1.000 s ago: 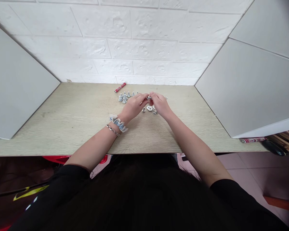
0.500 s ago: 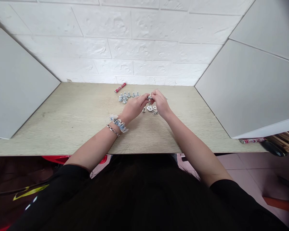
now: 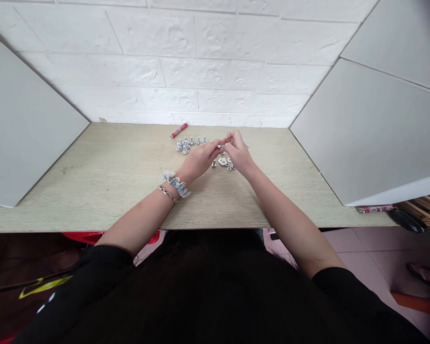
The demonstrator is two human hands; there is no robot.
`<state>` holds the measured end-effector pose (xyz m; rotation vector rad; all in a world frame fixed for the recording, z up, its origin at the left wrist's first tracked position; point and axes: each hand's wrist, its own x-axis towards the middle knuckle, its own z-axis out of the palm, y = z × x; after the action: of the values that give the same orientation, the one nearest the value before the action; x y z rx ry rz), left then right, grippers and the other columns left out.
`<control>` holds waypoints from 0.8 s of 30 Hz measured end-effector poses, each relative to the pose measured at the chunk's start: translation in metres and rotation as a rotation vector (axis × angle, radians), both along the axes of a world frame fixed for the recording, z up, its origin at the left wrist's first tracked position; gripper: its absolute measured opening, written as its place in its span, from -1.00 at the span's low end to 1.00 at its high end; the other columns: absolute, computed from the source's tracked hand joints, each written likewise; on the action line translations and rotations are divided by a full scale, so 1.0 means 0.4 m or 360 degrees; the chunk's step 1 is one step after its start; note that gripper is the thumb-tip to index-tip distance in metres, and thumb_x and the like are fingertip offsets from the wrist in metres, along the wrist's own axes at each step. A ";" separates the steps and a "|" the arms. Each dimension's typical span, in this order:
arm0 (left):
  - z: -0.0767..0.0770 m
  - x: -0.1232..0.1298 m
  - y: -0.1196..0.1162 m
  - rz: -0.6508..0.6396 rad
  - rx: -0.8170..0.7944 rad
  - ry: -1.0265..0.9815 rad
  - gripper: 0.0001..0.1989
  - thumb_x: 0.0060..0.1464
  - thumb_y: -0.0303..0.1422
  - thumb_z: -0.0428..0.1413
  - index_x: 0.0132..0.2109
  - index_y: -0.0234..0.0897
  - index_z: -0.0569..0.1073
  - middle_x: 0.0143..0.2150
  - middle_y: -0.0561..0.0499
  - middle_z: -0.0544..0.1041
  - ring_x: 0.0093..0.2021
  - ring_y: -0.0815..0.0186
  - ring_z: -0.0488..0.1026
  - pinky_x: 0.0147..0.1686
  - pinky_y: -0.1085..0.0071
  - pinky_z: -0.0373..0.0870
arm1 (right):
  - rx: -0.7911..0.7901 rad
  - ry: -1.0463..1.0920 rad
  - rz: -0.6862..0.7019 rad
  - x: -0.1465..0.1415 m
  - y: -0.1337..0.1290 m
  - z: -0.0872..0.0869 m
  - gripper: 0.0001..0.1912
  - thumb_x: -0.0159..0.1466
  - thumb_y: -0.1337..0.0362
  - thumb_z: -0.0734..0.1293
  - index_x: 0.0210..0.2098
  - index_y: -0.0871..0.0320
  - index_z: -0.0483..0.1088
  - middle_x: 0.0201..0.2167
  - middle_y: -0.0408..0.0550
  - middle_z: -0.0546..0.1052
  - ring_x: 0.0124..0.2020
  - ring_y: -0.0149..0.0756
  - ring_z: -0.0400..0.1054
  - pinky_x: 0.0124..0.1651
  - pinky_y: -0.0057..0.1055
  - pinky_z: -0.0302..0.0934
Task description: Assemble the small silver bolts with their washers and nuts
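Fingertips of my left hand (image 3: 200,160) pinch a small silver bolt (image 3: 220,146) just above the table. My right hand (image 3: 238,154) meets it from the other side, thumb and fingers closed at the bolt's end. The fingers hide most of the bolt, and I cannot make out whether a nut is on it. Below the hands lie flat washers (image 3: 222,161), several loose nuts (image 3: 229,168) and a single bolt (image 3: 214,163). Beyond my left hand several bolts (image 3: 185,149) stand on their heads in a group, some with washers around them.
A red tube-shaped item (image 3: 179,130) lies near the white brick-pattern wall (image 3: 215,71). Grey panels (image 3: 28,124) flank the wooden table (image 3: 129,200) on both sides. Another red tube (image 3: 374,209) and a black handle (image 3: 410,220) are at the right front edge.
My right fingers have shifted slightly left and curled closer over the bolt, covering more of it. My left hand has stayed nearly still.
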<state>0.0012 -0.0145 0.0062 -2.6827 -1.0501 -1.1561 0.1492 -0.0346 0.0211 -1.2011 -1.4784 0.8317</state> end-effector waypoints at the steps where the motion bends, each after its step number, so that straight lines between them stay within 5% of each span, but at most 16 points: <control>1: 0.001 0.000 -0.001 -0.0008 -0.0014 -0.0001 -0.75 0.24 -0.29 -0.07 -0.05 -0.29 0.39 -0.32 -0.02 0.53 -0.35 0.33 0.45 -0.38 0.46 0.28 | 0.0019 0.0046 0.0012 0.000 0.003 -0.002 -0.85 0.19 0.21 0.22 -0.36 0.10 0.12 -0.44 -0.20 0.30 -0.41 -0.43 0.22 -0.33 -0.47 0.11; 4: 0.001 -0.001 -0.002 -0.0009 -0.0027 -0.0009 -0.76 0.24 -0.30 -0.06 -0.05 -0.29 0.39 -0.34 -0.02 0.53 -0.37 0.33 0.45 -0.40 0.46 0.28 | 0.0027 0.0071 -0.0011 0.000 0.005 -0.006 -0.78 0.20 0.10 0.23 -0.31 0.09 0.13 -0.41 -0.19 0.32 -0.37 -0.43 0.25 -0.28 -0.46 0.13; 10: -0.004 -0.001 0.005 -0.0032 0.0061 -0.0007 -0.76 0.24 -0.30 -0.07 -0.07 -0.31 0.39 -0.36 -0.02 0.52 -0.39 0.35 0.44 -0.41 0.46 0.27 | -0.0151 -0.0168 -0.0027 0.000 -0.015 0.007 -0.46 0.25 -0.16 0.05 -0.59 0.15 0.15 -0.63 -0.13 0.27 -0.48 -0.37 0.23 -0.32 -0.40 0.10; 13: -0.004 -0.001 0.006 -0.0002 0.0061 0.0006 -0.76 0.24 -0.31 -0.07 -0.04 -0.30 0.39 -0.34 -0.02 0.53 -0.37 0.35 0.45 -0.39 0.46 0.28 | -0.0132 -0.0168 -0.0020 0.000 -0.015 0.007 -0.54 0.27 -0.05 0.08 -0.58 0.14 0.13 -0.63 -0.15 0.25 -0.48 -0.37 0.21 -0.34 -0.41 0.09; 16: -0.003 -0.001 0.005 0.0030 0.0082 0.0016 -0.75 0.24 -0.30 -0.07 -0.04 -0.30 0.39 -0.33 -0.03 0.54 -0.37 0.34 0.45 -0.39 0.46 0.28 | -0.0012 -0.0001 -0.0012 0.000 -0.006 0.000 -0.85 0.20 0.18 0.21 -0.39 0.11 0.15 -0.48 -0.19 0.30 -0.44 -0.42 0.22 -0.35 -0.45 0.10; 18: -0.004 -0.001 0.004 0.0034 0.0095 0.0019 -0.74 0.24 -0.28 -0.07 -0.05 -0.30 0.40 -0.34 -0.03 0.54 -0.38 0.34 0.45 -0.40 0.46 0.28 | 0.0035 0.0085 -0.0027 0.001 -0.001 -0.004 -0.81 0.15 0.27 0.24 -0.27 0.08 0.11 -0.40 -0.21 0.31 -0.43 -0.44 0.22 -0.34 -0.47 0.10; 22: -0.005 -0.001 0.006 0.0024 0.0080 0.0001 -0.74 0.24 -0.28 -0.07 -0.03 -0.29 0.39 -0.33 -0.02 0.54 -0.37 0.35 0.45 -0.39 0.47 0.28 | 0.0025 -0.0012 -0.0144 0.001 -0.002 -0.002 -0.79 0.22 0.09 0.20 -0.33 0.09 0.13 -0.43 -0.19 0.30 -0.37 -0.42 0.23 -0.29 -0.45 0.11; 24: -0.005 -0.001 0.006 0.0009 0.0070 -0.0006 -0.74 0.24 -0.29 -0.05 -0.02 -0.30 0.39 -0.32 -0.03 0.54 -0.36 0.35 0.45 -0.38 0.47 0.29 | -0.0045 -0.0122 -0.0204 0.001 -0.007 0.004 -0.61 0.24 -0.08 0.13 -0.46 0.12 0.14 -0.51 -0.17 0.28 -0.39 -0.38 0.23 -0.29 -0.42 0.10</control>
<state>0.0008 -0.0120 0.0041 -2.6434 -1.0199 -1.1695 0.1496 -0.0375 0.0226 -1.3469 -1.4387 0.7291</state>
